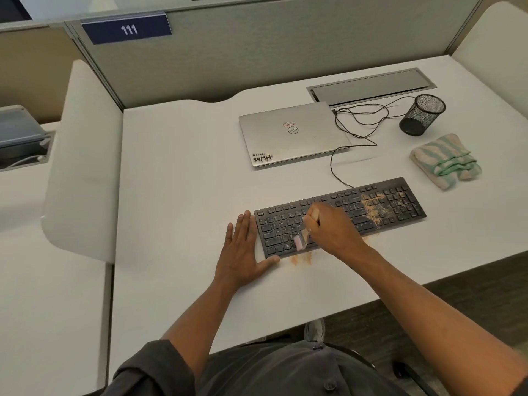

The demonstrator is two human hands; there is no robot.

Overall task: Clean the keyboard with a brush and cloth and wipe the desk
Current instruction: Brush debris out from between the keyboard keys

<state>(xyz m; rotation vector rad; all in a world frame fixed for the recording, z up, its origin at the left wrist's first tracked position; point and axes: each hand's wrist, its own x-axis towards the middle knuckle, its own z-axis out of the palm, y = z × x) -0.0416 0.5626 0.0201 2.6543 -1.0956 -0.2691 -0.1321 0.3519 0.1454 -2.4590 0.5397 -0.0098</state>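
From the head camera, looking down over the white desk [177, 172]: the black keyboard [340, 217] lies at a slant near the front edge, its right half dusted with tan crumbs [371, 208], and a smaller patch of the same dust [301, 260] sits on the desk just below its front edge. The right hand [333, 227] is over the middle keys, fingers curled tight round the handle of a small brush [303, 238], whose pinkish bristle end is down on the lower-left keys, a bit blurred. The left hand [243, 250] lies flat on the desk, fingers straight and together along the keyboard's left end, thumb stretched out against its front corner, holding nothing. The cloth [445, 161], striped green and cream, sits folded on the desk beyond the keyboard's right end, apart from it. Further back there's a closed silver laptop [291, 134], a black cable [360, 124] looping from the keyboard up past the laptop's right side, and a black mesh pen cup [423, 115] standing near the cloth. A grey cable hatch [371, 85] is set into the desk behind, and a blue sign reading 111 [127, 30] hangs on the partition
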